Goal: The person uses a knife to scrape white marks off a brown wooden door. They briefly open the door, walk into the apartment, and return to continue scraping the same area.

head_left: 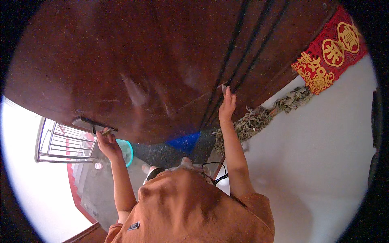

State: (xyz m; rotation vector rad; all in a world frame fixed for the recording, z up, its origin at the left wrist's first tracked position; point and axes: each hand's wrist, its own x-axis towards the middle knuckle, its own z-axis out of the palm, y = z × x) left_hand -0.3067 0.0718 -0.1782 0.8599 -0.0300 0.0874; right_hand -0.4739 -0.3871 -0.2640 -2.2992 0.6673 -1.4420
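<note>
My left hand point(107, 142) is closed around the handle of a squeegee-like tool point(95, 123), with a long dark bar and a pale grey edge. It is at the lower left edge of a large, glossy, dark brown door panel point(162, 60). Higher up and to the right, my right hand point(227, 108) reaches to the panel beside dark vertical lines. Its fingers pinch a small greyish-white piece point(224, 89), too small to name, against or close to the surface. Pale marks and reflections show on the brown panel between my hands.
Dried leafy stalks point(259, 121) hang along the right side, below a red and gold decoration point(330, 52) by the white wall point(308, 154). At left are a metal railing point(67, 143) and a teal basin point(129, 153). A dark mat with a blue patch point(184, 141) lies below.
</note>
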